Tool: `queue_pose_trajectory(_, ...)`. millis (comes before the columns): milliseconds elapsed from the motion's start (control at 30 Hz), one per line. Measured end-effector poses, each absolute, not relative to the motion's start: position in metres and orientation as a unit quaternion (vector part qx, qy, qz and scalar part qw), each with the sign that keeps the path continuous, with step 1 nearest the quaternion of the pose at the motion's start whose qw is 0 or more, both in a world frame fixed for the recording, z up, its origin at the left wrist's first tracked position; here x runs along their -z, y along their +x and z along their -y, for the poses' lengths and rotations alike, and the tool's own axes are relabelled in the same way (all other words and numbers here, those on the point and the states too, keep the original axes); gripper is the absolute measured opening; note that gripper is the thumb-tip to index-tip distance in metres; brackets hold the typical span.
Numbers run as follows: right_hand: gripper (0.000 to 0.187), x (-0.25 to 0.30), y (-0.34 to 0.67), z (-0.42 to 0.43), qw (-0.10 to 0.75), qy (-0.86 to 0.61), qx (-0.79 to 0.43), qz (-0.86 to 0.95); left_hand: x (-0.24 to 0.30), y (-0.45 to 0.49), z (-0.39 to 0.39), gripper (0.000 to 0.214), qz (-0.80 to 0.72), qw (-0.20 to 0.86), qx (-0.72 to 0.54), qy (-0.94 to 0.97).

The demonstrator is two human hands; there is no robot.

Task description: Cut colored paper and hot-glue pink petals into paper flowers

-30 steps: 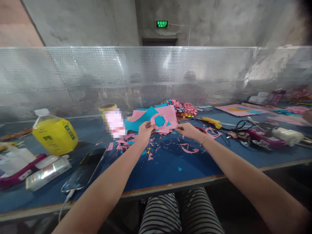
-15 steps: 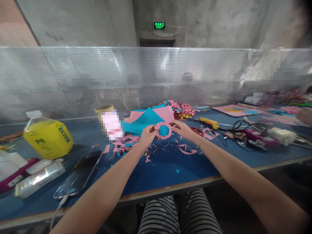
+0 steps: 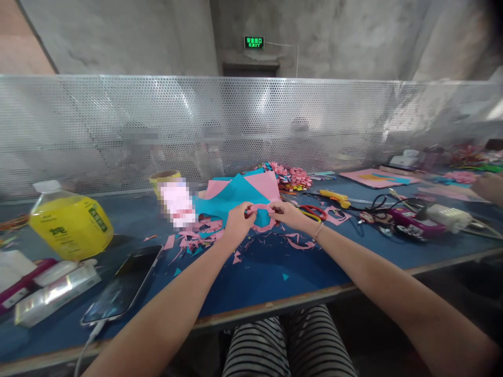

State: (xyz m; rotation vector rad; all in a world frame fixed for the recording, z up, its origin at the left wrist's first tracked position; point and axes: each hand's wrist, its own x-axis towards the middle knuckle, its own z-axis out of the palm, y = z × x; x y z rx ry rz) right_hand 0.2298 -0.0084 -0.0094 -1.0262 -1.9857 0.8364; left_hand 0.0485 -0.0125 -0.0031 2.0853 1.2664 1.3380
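A pink paper ring [image 3: 264, 228] with a scalloped edge is held up over the table, and blue paper shows through its hole. My left hand [image 3: 239, 222] pinches its upper left side between thumb and fingers. On the upper right, the fingertips of my right hand [image 3: 288, 213] are closed on it too. Just behind lies a stack of blue paper [image 3: 238, 193] and pink paper [image 3: 267, 183]. Red-and-yellow-handled scissors [image 3: 315, 212] rest beside my right hand. Pink paper scraps [image 3: 200, 234] are scattered around.
At left stand a bottle of yellow liquid [image 3: 73, 225] and a phone on a cable [image 3: 123, 285]. A pile of pink paper flowers [image 3: 291, 175] sits at the back by the perforated metal screen [image 3: 251, 115]. Yellow-handled tool [image 3: 334, 199] and a purple device [image 3: 412, 222] lie right; another person's hand [image 3: 489, 186] is far right.
Both hands have shifted their grip toward the top of the paper ring, and the ring sits slightly lower. The whole view has turned a little.
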Motion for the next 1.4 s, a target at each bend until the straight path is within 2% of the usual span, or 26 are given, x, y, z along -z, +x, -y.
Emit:
queue_pose_trajectory(167,0.015,0.007,0.229,0.011,0.374,-0.403,-0.337,0.765,-0.001,0.049,0.015,0.009,-0.455,0.224,-0.494,0.706)
queue_pose_trajectory(500,0.014,0.008,0.229,0.01,0.381,-0.389,-0.346,0.764,0.0,0.046,0.006,0.006,-0.469,0.24,-0.492,0.693)
queue_pose_trajectory(633,0.015,0.008,0.231,0.009,0.378,-0.387,-0.361,0.759,0.001,0.044,0.005,0.013,-0.456,0.327,-0.494,0.664)
queue_pose_trajectory(867,0.022,0.011,0.235,0.006,0.378,-0.381,-0.428,0.727,0.003,0.043,0.006,0.04,-0.41,0.562,-0.445,0.564)
queue_pose_trajectory(1000,0.021,0.013,0.238,0.005,0.378,-0.394,-0.443,0.711,0.003,0.045,0.011,0.039,-0.405,0.607,-0.398,0.556)
queue_pose_trajectory(1133,0.021,0.013,0.241,0.005,0.37,-0.413,-0.447,0.702,0.006,0.048,0.013,0.036,-0.427,0.559,-0.378,0.602)
queue_pose_trajectory(1233,0.024,0.012,0.242,0.005,0.355,-0.423,-0.452,0.7,0.006,0.047,0.01,0.034,-0.461,0.476,-0.363,0.655)
queue_pose_trajectory(1300,0.025,0.011,0.243,0.005,0.341,-0.439,-0.443,0.703,0.004,0.044,0.007,0.033,-0.48,0.378,-0.35,0.709)
queue_pose_trajectory(1400,0.025,0.01,0.249,0.002,0.294,-0.477,-0.363,0.744,0.001,0.035,0.002,0.032,-0.514,0.151,-0.295,0.792)
